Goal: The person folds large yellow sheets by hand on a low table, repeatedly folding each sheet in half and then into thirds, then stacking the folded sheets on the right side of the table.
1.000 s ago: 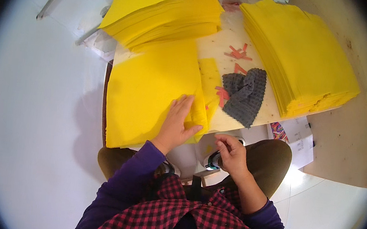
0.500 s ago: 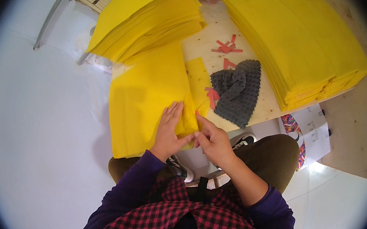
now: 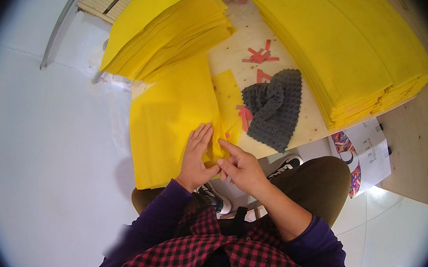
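My left hand (image 3: 196,155) lies flat with its fingers stretched over a yellow fabric-like sheet (image 3: 166,124), which hangs over the near table edge. Its thumb reaches toward the right. Beside it, my right hand (image 3: 244,170) stretches its index finger to a raised fold along the sheet's right edge, while the other fingers curl. The two thumbs nearly meet. Just above that index fingertip a small red piece (image 3: 227,135) shows against the yellow. Underneath, another part of yellow material (image 3: 227,88) sticks out to the right. What lies inside the fold is hidden.
A fanned yellow stack (image 3: 172,31) stands at the far left, and a larger yellow stack (image 3: 340,53) at the right. Between them on the wooden table (image 3: 306,134) lie a crumpled grey cloth (image 3: 277,111) and red strips (image 3: 261,55). A printed sheet (image 3: 369,153) hangs below the table edge.
My right hand has shifted slightly left along the sheet's edge, its index finger now against the fold. The red piece shows apart from the fingertip. My left hand stays flat.
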The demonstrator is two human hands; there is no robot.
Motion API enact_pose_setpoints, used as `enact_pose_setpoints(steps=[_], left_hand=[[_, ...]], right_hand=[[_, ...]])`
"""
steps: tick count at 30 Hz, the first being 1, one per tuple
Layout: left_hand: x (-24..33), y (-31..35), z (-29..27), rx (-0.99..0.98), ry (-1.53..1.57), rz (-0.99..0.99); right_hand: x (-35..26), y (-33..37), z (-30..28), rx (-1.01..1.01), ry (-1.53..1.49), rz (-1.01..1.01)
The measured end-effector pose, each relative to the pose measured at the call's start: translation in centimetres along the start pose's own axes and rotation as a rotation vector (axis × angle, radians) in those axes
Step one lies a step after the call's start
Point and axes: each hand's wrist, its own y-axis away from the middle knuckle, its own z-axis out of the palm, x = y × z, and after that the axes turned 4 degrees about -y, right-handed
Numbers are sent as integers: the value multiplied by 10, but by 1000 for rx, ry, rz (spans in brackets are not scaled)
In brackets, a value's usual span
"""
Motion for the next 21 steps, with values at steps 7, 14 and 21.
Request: enact_pose_setpoints(steps=[7,14,21], left_hand=[[-3,1,1,27,70,17],[-7,2,3,17,141,-49],[-4,3,0,30,165,-64]], right_hand=[[-3,-1,1,-91,-92,78],[-1,1,-1,-105,-55,55],[-1,3,-9,47,-12,28]])
